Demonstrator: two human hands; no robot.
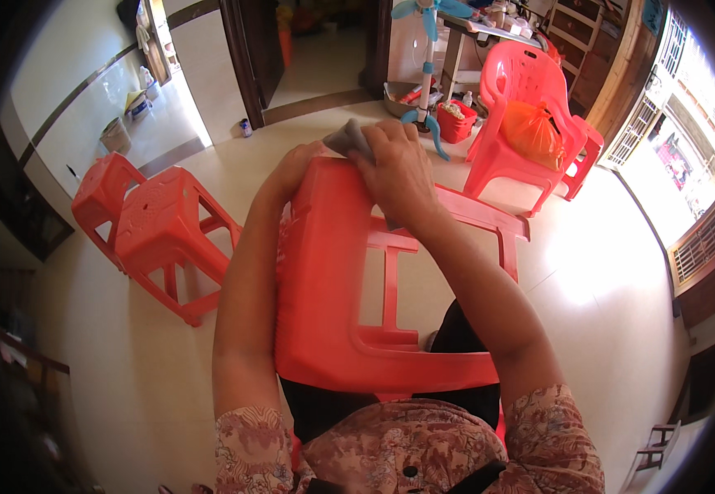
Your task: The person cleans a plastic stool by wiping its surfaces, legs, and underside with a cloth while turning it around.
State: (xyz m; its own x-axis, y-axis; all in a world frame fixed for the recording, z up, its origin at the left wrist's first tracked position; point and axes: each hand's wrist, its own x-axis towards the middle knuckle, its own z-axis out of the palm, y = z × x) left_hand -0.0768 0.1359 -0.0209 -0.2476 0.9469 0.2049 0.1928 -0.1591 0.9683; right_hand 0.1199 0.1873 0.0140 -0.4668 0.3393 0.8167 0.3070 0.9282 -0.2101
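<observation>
A red plastic stool [329,278] lies on its side in front of my body, its seat turned to the left and its legs pointing right. My left hand [295,168] holds the far left corner of the seat, and its fingertips are partly hidden. In my right hand [402,170] is a crumpled grey cloth [351,137], pressed at the far end of the stool's side. A bit of grey cloth also shows below that palm. My left forearm runs along the seat.
Two red stools [153,213] stand at the left. Ahead to the right are a red plastic armchair [521,80] bearing an orange plastic bag [533,133], a blue-and-white stand fan [428,68] and a red basket [458,126]. A small can [245,128] stands near the doorway.
</observation>
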